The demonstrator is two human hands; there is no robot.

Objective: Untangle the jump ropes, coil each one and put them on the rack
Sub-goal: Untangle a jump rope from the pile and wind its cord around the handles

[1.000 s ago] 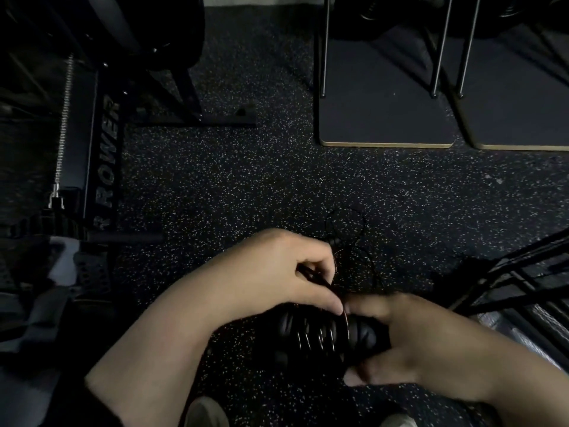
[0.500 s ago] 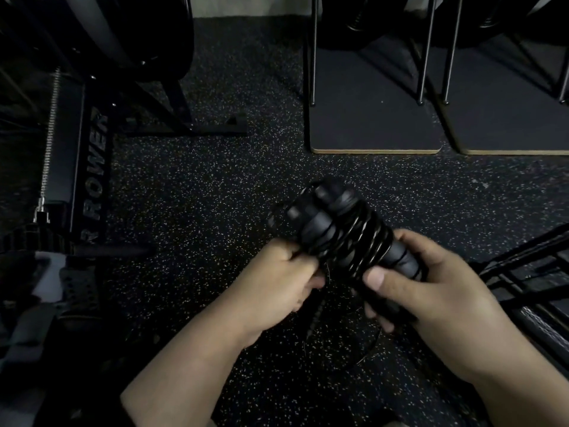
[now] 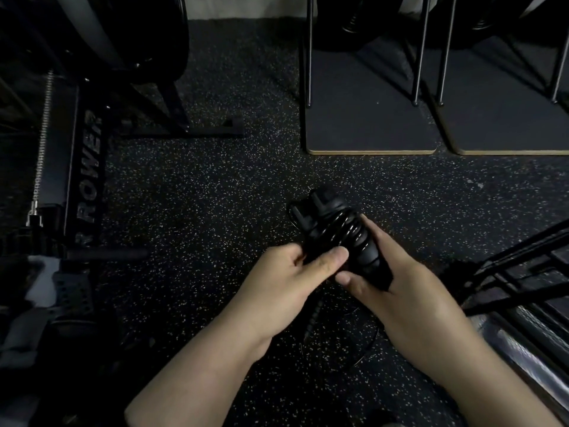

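Observation:
A black jump rope bundle [image 3: 334, 229], its thin cord wound in tight turns round the two handles, is held upright and tilted left over the speckled floor. My right hand [image 3: 400, 282] grips the lower part of the bundle from the right. My left hand [image 3: 295, 272] pinches the bundle's lower left side with thumb and fingers. A loose length of thin black cord [image 3: 366, 349] hangs and lies on the floor below my hands, hard to make out in the dim light.
A rowing machine [image 3: 83, 167] fills the left side. Two dark mats with thin metal legs [image 3: 369, 118] lie at the back right. A black metal frame [image 3: 523, 272] stands at the right edge. Speckled rubber floor [image 3: 200, 195] spreads between them.
The bundle has been lifted from low near my lap and turned upright. My left hand has shifted from the trailing cord onto the bundle's lower side.

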